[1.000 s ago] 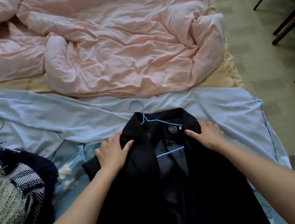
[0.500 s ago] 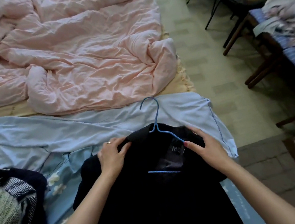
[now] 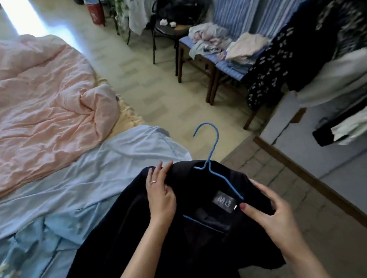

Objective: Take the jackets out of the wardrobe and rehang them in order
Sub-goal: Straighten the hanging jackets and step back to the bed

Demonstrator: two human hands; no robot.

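Item: dark navy cloth jacket on a thin blue wire hanger, hook pointing up and away from me.

Position: lifted at the collar over the bed's right edge, its lower part trailing on the pale blue floral sheet. A second ago it lay flat on that sheet.

Left hand: fingers curled over the jacket's left shoulder, gripping cloth.

Right hand: thumb and fingers pinching the right shoulder, just beside the grey collar label.

Change noted: I have raised the jacket, and my view has swung right from the crumpled pink quilt toward a rail of hanging dark and white clothes at the frame's right edge.

Reading: hanger fitting looks finished; I judge carrying to the rail comes next. Loose hem may drag.

Also present: striped blue chairs heaped with folded laundry.
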